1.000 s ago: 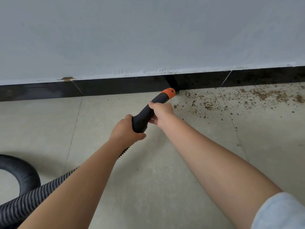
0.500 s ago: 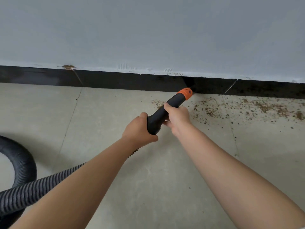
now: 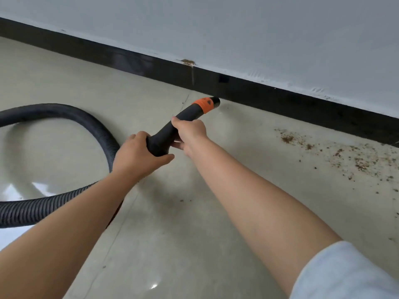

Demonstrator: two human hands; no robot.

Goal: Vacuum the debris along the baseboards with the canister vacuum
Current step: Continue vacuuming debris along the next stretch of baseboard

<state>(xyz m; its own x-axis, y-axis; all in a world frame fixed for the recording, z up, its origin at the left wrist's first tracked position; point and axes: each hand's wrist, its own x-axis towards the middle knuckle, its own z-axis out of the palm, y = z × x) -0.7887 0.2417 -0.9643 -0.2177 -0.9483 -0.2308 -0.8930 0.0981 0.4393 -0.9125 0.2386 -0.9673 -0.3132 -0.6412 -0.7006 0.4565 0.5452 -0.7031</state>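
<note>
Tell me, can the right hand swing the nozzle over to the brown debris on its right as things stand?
Probably yes: bare floor lies between the nozzle and the debris, and the right hand holds the handle.

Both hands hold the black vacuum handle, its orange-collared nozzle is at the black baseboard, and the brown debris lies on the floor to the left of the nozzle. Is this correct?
Not quite. The head view shows the brown debris on the floor to the right of the nozzle, not the left. The rest holds: left hand and right hand hold the handle, nozzle at the baseboard.
</note>
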